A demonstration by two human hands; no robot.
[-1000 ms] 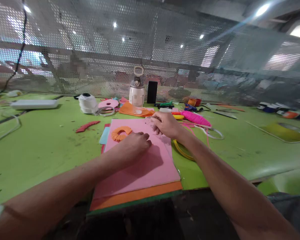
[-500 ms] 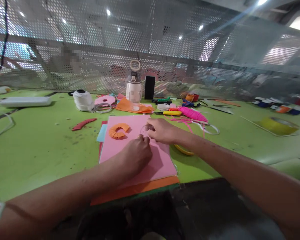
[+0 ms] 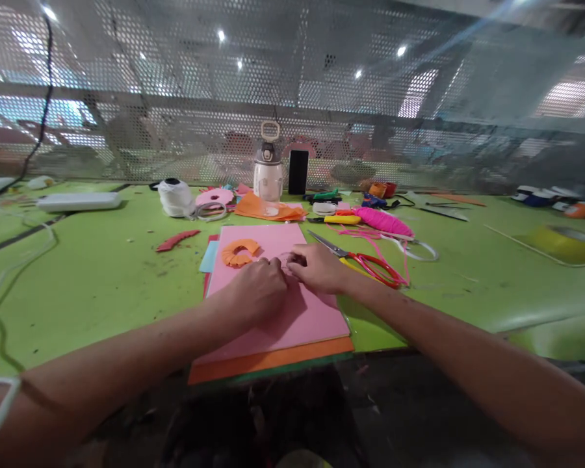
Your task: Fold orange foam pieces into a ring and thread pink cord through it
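Note:
A stack of coloured sheets with a pink sheet (image 3: 273,325) on top lies in front of me. My left hand (image 3: 260,289) is closed in a fist over it, and whatever its fingers hold is hidden. Just to its right, my right hand (image 3: 319,268) pinches a clear ring-shaped thing (image 3: 285,260), perhaps a tape roll; it is partly covered by my fingers. The two hands almost touch. Left of them on the pink sheet rests a pleated orange paper arc (image 3: 231,255).
Scissors (image 3: 365,261) lie open right of the stack, beside pink yarn (image 3: 383,222) and a yellow cutter (image 3: 341,220). Behind stand a bottle (image 3: 269,179), a phone (image 3: 298,172) and a white thread spool (image 3: 175,198). A red paper strip (image 3: 177,240) is at left, yellow tape (image 3: 565,244) at right.
My right hand and wrist have shifted slightly down, uncovering the scissors behind them. My left hand has moved up a little. The whole view has shifted slightly.

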